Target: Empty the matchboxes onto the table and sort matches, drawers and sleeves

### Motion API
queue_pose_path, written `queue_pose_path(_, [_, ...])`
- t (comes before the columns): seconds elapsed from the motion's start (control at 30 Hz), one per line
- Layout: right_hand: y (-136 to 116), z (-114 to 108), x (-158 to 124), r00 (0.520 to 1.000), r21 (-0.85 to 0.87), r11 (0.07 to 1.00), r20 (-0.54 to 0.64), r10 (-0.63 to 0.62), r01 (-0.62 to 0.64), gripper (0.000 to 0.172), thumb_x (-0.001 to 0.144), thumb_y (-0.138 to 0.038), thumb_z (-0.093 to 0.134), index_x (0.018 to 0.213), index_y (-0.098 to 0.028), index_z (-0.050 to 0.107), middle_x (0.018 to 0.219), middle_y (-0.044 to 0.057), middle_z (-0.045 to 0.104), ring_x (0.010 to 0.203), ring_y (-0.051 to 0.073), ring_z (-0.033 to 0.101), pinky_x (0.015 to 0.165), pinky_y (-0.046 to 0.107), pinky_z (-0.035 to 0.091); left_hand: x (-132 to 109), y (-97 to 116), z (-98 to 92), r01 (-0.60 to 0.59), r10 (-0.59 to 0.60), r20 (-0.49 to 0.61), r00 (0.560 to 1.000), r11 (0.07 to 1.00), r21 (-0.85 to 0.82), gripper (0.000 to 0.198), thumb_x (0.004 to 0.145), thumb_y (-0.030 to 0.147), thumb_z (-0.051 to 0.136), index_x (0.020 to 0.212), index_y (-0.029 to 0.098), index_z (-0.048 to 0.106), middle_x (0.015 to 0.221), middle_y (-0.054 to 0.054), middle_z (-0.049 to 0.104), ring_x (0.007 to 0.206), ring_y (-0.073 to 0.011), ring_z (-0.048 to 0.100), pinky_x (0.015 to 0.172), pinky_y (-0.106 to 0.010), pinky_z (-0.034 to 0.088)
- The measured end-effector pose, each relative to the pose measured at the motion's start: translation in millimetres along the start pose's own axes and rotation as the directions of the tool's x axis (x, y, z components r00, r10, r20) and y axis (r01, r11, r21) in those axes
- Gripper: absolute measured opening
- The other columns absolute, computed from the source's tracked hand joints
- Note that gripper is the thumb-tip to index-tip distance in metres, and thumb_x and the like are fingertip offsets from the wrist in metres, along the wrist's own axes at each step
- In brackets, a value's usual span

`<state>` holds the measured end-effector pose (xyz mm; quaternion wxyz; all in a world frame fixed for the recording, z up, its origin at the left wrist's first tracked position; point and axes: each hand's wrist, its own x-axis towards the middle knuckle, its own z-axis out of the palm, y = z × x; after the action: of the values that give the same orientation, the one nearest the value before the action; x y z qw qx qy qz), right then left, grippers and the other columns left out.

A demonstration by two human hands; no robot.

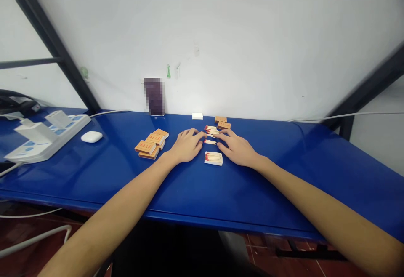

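Note:
My left hand (187, 145) lies flat on the blue table (202, 188), fingers stretched toward a small heap of loose red-tipped matches (211, 133). Opposite it, my right hand (237, 148) rests palm down with its fingertips at the same matches. Neither hand holds anything. Between my wrists sits an open white matchbox tray (213, 158) with matches in it. Several orange matchboxes (152, 143) are stacked left of my left hand. Two more orange boxes (222, 122) lie beyond the matches.
A white power strip with plugs (47, 136) and a white earbud case (91, 137) are on the table's left. A small white block (197, 116) and a blurred dark object (154, 97) stand near the wall. Black frame bars slant at both sides.

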<state>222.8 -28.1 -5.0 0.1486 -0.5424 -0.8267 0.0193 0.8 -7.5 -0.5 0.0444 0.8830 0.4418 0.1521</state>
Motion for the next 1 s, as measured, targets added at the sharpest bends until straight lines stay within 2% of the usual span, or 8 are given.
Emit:
queue_pose_path(0.27, [1.3, 1.3, 0.4, 1.000, 0.013, 1.000, -0.004, -0.007, 0.007, 0.043, 0.098, -0.034, 0.037, 0.136, -0.024, 0.054, 0.138, 0.010, 0.049, 0.111, 0.027, 0.062, 0.090, 0.042, 0.052, 1.6, -2.1, 3.6, 0.049, -0.049, 0.005, 0.999, 0.998, 0.028, 0.046, 0.099, 0.034, 0.031, 0.143, 0.024, 0.041, 0.136, -0.011, 0.049, 0.123, -0.0291, 0.046, 0.106, -0.050, 0.036])
queue_pose_path(0.47, [-1.8, 0.2, -0.2, 1.000, 0.014, 1.000, -0.016, 0.011, -0.010, 0.042, 0.099, -0.033, 0.038, 0.136, -0.024, 0.055, 0.128, 0.011, 0.053, 0.101, 0.024, 0.064, 0.084, 0.038, 0.053, 2.0, -3.7, 4.2, 0.084, -0.084, 0.028, 0.996, 0.996, 0.027, 0.047, 0.101, 0.040, 0.027, 0.144, 0.030, 0.044, 0.143, -0.011, 0.044, 0.133, -0.0310, 0.037, 0.109, -0.053, 0.033])
queue_pose_path(0.6, [-2.3, -0.5, 0.9, 1.000, 0.010, 1.000, -0.022, -0.002, 0.003, 0.041, 0.098, -0.032, 0.039, 0.134, -0.024, 0.057, 0.125, 0.010, 0.053, 0.102, 0.024, 0.063, 0.084, 0.037, 0.052, 3.0, -0.8, -0.1, 0.138, -0.141, 0.066, 0.988, 0.990, 0.039, 0.050, 0.101, 0.042, 0.026, 0.147, 0.031, 0.041, 0.148, -0.011, 0.040, 0.140, -0.0315, 0.031, 0.111, -0.054, 0.029])
queue_pose_path(0.83, [-2.0, -2.4, 2.1, 0.999, 0.000, 0.999, -0.017, -0.035, 0.035, 0.038, 0.098, -0.028, 0.040, 0.129, -0.019, 0.060, 0.128, 0.011, 0.052, 0.096, 0.022, 0.064, 0.085, 0.035, 0.050, 7.0, -1.1, -3.1, 0.178, -0.179, 0.091, 0.980, 0.984, 0.018, 0.049, 0.100, 0.042, 0.026, 0.146, 0.033, 0.042, 0.148, -0.009, 0.041, 0.139, -0.0297, 0.032, 0.112, -0.053, 0.028])
queue_pose_path(1.0, [-2.7, -2.5, 0.9, 0.999, -0.009, 1.000, -0.012, -0.030, 0.030, 0.037, 0.098, -0.028, 0.042, 0.131, -0.019, 0.057, 0.120, 0.010, 0.051, 0.083, 0.017, 0.062, 0.078, 0.033, 0.047, 9.4, -0.1, -3.8, 0.193, -0.196, 0.086, 0.977, 0.981, 0.033, 0.050, 0.099, 0.044, 0.026, 0.147, 0.037, 0.040, 0.144, -0.007, 0.043, 0.135, -0.0292, 0.035, 0.110, -0.052, 0.029])
